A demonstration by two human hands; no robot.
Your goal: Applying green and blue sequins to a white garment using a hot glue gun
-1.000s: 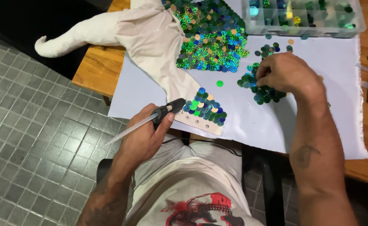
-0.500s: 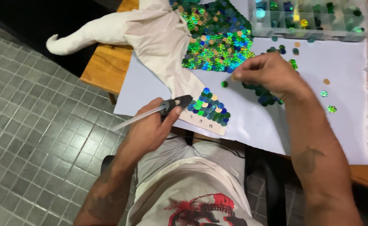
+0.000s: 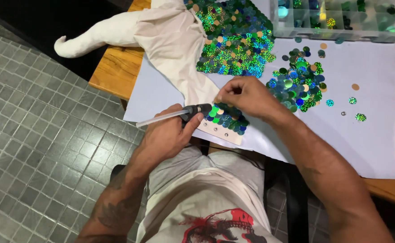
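White sheet point(image 3: 377, 135) lay under both hands. Right hand point(image 3: 247, 96) had come back from the loose sequin pile point(image 3: 296, 83), fingertips pinched together over the sequinned strip point(image 3: 224, 123); whether they held a sequin, unclear. Left hand point(image 3: 168, 132) stayed clamped on the glue gun point(image 3: 179, 114), nozzle beside the strip.

Two hands point(image 3: 247, 96), one glue gun point(image 3: 184, 114)
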